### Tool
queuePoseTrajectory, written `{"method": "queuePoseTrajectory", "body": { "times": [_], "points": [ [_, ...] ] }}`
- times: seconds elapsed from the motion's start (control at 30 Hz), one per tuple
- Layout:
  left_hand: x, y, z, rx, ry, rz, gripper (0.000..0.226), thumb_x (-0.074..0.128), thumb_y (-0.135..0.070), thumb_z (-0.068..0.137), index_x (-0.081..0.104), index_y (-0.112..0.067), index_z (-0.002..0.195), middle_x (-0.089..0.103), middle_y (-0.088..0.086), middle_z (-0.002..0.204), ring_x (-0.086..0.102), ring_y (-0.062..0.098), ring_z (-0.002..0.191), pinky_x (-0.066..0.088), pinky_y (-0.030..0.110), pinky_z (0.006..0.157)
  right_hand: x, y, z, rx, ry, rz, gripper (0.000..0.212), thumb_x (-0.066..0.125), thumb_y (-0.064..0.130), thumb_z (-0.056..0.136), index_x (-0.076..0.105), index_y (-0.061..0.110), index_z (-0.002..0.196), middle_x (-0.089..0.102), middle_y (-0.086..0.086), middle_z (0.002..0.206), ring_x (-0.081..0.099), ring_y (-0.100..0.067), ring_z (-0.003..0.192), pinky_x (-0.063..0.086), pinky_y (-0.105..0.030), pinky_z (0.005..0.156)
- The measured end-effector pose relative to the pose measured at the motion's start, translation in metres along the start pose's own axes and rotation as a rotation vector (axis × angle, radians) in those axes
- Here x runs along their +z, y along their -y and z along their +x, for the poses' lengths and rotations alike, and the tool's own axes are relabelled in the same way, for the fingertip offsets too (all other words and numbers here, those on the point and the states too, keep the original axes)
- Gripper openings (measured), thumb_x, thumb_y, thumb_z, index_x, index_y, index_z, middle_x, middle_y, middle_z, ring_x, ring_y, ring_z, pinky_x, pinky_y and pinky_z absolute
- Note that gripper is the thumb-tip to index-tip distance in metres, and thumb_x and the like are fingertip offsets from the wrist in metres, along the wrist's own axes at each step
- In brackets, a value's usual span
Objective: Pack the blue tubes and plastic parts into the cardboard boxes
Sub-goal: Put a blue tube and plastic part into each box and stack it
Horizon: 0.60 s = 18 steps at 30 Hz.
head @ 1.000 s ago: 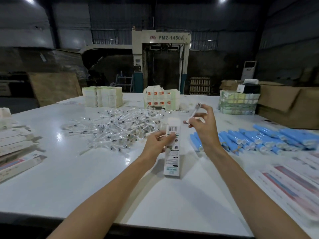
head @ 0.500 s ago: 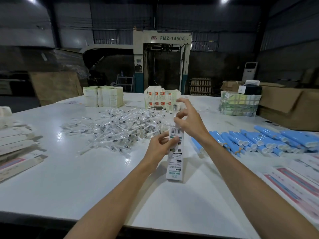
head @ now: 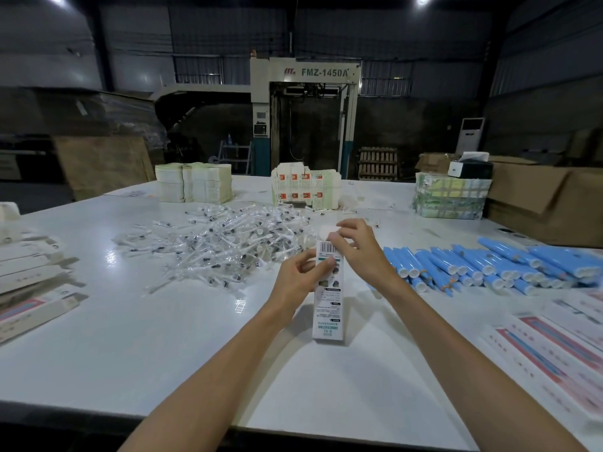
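Standing upright, table (head: 163,337) centre: cardboard box (head: 328,308), left hand (head: 298,277) gripping mid-body, right hand (head: 359,251) pinching top flap (head: 326,230). Blue tubes (head: 489,265) right; plastic parts (head: 228,246) far left. Advice: steady box, fold flap square, tuck tab fully, avoid creasing.

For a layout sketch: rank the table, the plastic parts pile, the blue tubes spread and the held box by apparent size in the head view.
1. table
2. plastic parts pile and blue tubes spread: they look alike, so not ranked
3. held box: clearly smallest, though nearer the camera
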<state>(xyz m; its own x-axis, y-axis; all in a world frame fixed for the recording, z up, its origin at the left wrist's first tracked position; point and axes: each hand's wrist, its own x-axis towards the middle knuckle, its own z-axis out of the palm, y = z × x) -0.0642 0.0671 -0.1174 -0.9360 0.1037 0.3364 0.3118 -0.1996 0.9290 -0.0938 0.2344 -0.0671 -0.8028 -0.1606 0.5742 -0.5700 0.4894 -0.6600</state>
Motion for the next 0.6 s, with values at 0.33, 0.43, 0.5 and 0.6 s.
{"method": "queuePoseTrajectory", "body": {
  "times": [0.33,0.43,0.5,0.6],
  "points": [
    [-0.006,0.001,-0.001,0.022,0.000,-0.061,0.060,0.085,-0.028,0.094,0.051,-0.033,0.144,0.082,0.009,0.113,0.080,0.026,0.101,0.062,0.029,0.072,0.018,-0.017,-0.039,0.080,-0.019,0.489,0.047,0.069,0.024,0.101,0.051,0.031,0.144,0.077,-0.001,0.113,0.072,-0.018,0.108,0.057,-0.030,0.095],
    [-0.007,-0.001,-0.002,0.087,0.028,-0.048,0.070,0.085,-0.029,0.095,0.044,-0.047,0.148,0.081,0.010,0.116,0.079,0.031,0.102,0.063,0.033,0.077,0.018,-0.015,-0.039,0.037,-0.028,0.492,0.049,0.074,0.024,0.098,0.056,0.035,0.142,0.077,0.001,0.113,0.072,-0.017,0.109,0.055,-0.026,0.094],
    [-0.006,-0.003,-0.003,0.112,0.030,-0.021,0.067,0.084,-0.031,0.096,0.047,-0.049,0.149,0.081,0.009,0.116,0.079,0.031,0.104,0.063,0.033,0.078,0.017,-0.015,-0.041,0.032,-0.019,0.500,0.047,0.073,0.028,0.099,0.058,0.040,0.141,0.076,0.002,0.116,0.070,-0.017,0.113,0.056,-0.027,0.095],
    [-0.004,-0.005,-0.003,0.131,0.038,0.012,0.061,0.082,-0.031,0.097,0.053,-0.050,0.147,0.080,0.007,0.117,0.078,0.028,0.105,0.063,0.031,0.078,0.015,-0.014,-0.042,0.030,0.006,0.482,0.043,0.069,0.038,0.100,0.057,0.046,0.141,0.074,0.006,0.122,0.067,-0.015,0.118,0.055,-0.027,0.095]
  ]
}}
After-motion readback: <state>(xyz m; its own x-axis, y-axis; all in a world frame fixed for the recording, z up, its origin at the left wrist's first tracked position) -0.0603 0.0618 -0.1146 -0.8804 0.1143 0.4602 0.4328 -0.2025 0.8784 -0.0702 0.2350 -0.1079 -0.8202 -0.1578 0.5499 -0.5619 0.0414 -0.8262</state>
